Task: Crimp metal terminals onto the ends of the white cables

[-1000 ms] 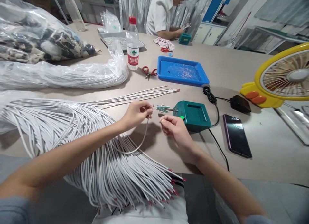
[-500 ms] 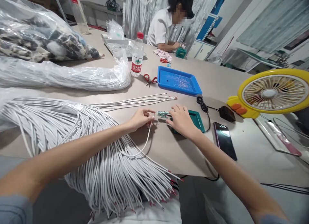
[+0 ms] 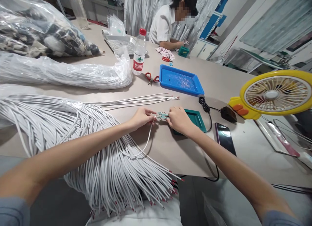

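My left hand (image 3: 140,117) pinches the end of one white cable (image 3: 146,141), which loops down to the big bundle of white cables (image 3: 73,138) spread over the table edge and my lap. My right hand (image 3: 179,119) is closed on a small metal clip (image 3: 161,115) that sticks out of the green device (image 3: 196,117). The cable's tip sits right at that clip, between my two hands. A few separate cables (image 3: 138,100) lie straight on the table just beyond my hands.
A blue tray (image 3: 180,79), red scissors (image 3: 151,78) and a water bottle (image 3: 139,53) stand further back. A phone (image 3: 225,138), a black adapter (image 3: 227,114) and a yellow fan (image 3: 273,94) are to the right. Bagged cables (image 3: 60,75) lie left. Another person (image 3: 168,21) sits across the table.
My right hand moved up from the table in front of the green device to the metal clip and closed on it. My left hand kept the cable end at the clip.
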A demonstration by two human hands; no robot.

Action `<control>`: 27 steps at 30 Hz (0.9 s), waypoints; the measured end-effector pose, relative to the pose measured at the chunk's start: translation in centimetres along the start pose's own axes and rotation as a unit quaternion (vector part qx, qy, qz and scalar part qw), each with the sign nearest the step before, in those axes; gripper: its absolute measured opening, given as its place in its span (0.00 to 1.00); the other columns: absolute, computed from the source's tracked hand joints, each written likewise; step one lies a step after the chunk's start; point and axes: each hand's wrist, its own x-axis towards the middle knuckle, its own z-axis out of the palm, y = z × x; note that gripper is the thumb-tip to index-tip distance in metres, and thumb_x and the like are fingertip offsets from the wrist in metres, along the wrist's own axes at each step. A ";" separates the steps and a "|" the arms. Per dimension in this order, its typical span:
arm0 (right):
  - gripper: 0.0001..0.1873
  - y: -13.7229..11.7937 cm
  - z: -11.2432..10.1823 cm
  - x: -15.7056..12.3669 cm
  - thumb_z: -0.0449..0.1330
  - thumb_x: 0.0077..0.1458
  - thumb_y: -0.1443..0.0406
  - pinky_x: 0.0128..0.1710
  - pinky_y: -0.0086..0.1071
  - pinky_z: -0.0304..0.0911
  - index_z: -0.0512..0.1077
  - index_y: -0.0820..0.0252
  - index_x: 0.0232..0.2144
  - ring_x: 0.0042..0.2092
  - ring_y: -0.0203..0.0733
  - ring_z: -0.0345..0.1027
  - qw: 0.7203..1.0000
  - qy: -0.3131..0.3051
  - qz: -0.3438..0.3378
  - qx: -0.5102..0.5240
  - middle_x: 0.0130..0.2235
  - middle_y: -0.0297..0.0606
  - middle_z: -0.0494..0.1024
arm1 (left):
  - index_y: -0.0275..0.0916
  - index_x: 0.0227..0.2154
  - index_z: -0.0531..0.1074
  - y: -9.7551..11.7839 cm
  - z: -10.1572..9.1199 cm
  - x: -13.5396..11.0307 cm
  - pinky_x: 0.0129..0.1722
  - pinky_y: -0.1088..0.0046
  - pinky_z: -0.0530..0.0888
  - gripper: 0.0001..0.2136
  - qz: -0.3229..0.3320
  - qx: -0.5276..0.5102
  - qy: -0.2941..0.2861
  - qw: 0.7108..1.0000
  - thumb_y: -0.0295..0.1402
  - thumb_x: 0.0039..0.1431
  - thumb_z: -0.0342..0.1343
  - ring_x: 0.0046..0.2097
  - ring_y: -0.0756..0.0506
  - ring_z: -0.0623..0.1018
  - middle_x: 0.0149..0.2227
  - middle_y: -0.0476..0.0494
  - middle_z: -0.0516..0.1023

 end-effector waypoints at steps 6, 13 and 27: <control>0.12 -0.3 -0.2 -0.2 0.54 0.56 0.66 0.39 0.38 0.51 0.75 0.67 0.33 0.41 0.50 0.65 1.000 -0.005 -0.008 0.003 0.38 0.49 0.74 | 0.25 0.39 0.74 0.0 0.0 0.0 0.20 0.80 0.68 0.13 0.005 0.011 0.002 1.000 0.22 0.49 0.59 0.22 0.51 0.75 0.25 0.40 0.78; 0.11 -0.6 -0.4 -0.2 0.54 0.56 0.66 0.39 0.38 0.51 0.75 0.67 0.32 0.41 0.49 0.66 1.000 -0.004 -0.011 0.011 0.37 0.49 0.74 | 0.27 0.36 0.75 -0.5 -0.1 0.1 0.19 0.81 0.67 0.11 0.014 0.038 -0.003 0.999 0.23 0.47 0.62 0.21 0.52 0.74 0.22 0.43 0.77; 0.20 2.1 1.4 -0.9 0.42 0.63 0.62 0.50 0.42 0.51 0.69 0.63 0.47 0.52 0.48 0.61 0.981 0.055 0.080 0.170 0.48 0.46 0.73 | 0.26 0.34 0.76 -0.5 -0.2 0.1 0.24 0.79 0.70 0.09 0.054 0.071 -0.003 0.996 0.24 0.47 0.60 0.24 0.50 0.76 0.21 0.43 0.77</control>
